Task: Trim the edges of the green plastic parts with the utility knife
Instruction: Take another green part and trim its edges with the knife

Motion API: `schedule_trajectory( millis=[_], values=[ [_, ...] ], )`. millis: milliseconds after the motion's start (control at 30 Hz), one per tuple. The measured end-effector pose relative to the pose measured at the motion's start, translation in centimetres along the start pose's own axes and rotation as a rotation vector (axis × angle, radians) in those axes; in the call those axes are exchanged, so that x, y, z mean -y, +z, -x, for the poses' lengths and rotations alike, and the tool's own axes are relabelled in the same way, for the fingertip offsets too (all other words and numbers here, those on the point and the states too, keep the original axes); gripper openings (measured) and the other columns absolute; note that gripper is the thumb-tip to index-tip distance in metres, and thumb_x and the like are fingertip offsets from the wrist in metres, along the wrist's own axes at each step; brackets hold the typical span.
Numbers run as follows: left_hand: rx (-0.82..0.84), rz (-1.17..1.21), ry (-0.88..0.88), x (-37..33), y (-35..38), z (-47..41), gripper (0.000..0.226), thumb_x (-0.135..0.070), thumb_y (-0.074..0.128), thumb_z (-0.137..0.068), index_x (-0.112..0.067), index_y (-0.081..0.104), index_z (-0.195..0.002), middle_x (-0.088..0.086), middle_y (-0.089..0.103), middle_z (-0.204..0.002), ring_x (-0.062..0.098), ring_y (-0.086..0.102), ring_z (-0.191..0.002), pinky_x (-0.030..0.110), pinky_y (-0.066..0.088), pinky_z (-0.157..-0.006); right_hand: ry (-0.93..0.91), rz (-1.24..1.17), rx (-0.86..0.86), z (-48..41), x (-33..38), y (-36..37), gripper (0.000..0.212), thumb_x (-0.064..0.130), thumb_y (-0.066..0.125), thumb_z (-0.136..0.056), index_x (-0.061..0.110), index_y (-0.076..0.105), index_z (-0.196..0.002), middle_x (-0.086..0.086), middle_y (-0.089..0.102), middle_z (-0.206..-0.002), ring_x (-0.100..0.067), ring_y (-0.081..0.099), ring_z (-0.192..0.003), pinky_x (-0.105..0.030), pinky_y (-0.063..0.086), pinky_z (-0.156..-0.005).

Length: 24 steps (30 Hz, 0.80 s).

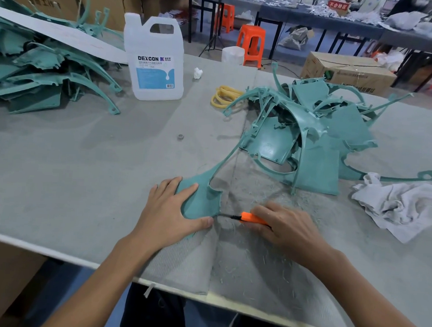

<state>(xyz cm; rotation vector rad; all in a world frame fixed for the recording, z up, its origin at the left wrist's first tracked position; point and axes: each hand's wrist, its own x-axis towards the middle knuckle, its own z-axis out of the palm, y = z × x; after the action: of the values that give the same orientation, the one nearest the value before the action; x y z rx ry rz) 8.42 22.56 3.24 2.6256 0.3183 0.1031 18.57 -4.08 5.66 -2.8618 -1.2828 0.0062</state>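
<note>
In the head view, the green plastic part (203, 197) lay flat on the desk (85, 156) under the left hand (172, 208), whose fingers (170, 186) were spread and pressing down on its broad lobe, thumb along the near edge. A thin curved arm ran away from those fingers toward the heap of green parts (311, 143) beyond. The part looked light, thin and springy, likely to skid or flex under the cut, so holding it flat close to the cut line seemed the right hold. Just right of the thumb, the right hand (281, 224) curled around the orange utility knife (251, 217), its dark blade (228, 216) reaching the part's edge. The palm hid most of the handle, and how those fingers sat on it could not be told. The blade tip was too thin to show whether it was biting. The left palm covered part of the lobe.
</note>
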Motion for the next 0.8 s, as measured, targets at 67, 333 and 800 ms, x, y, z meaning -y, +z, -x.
schedule_trajectory(
  millis=[67,333,800],
  values=[
    [-0.004,0.009,0.0,-0.1,-0.2,0.0,0.109,-0.094,0.044,-0.06,-0.036,0.039,-0.152,-0.002,0.024,-0.162,0.011,0.014,-0.145,0.038,0.018,-0.12,0.014,-0.09,0.005,0.0,-0.2,-0.1,0.061,0.077,0.014,-0.091,0.036,0.056,-0.108,0.017,0.047,-0.09,-0.011,0.049,-0.067,-0.033,0.04,-0.053],
    [0.165,0.107,0.076,1.2,-1.1,1.1,0.111,-0.088,0.068,-0.056,-0.039,0.03,-0.149,-0.019,0.014,-0.163,0.001,0.005,-0.15,0.033,0.014,-0.122,0.062,-0.298,-0.043,-1.0,-0.5,-0.2,0.034,0.071,0.034,-0.095,0.041,0.046,-0.088,0.017,0.054,-0.08,0.0,0.052,-0.069,-0.026,0.037,-0.056],
    [0.272,0.011,0.148,3.0,-2.3,-0.1,0.107,-0.098,0.043,-0.058,-0.047,0.034,-0.152,-0.019,0.014,-0.164,0.006,0.007,-0.147,0.037,0.016,-0.123,-0.016,-0.275,0.096,-2.0,-0.4,-0.6,0.04,0.07,0.036,-0.096,0.042,0.058,-0.114,0.019,0.054,-0.087,0.003,0.051,-0.072,-0.022,0.037,-0.06]
  ],
)
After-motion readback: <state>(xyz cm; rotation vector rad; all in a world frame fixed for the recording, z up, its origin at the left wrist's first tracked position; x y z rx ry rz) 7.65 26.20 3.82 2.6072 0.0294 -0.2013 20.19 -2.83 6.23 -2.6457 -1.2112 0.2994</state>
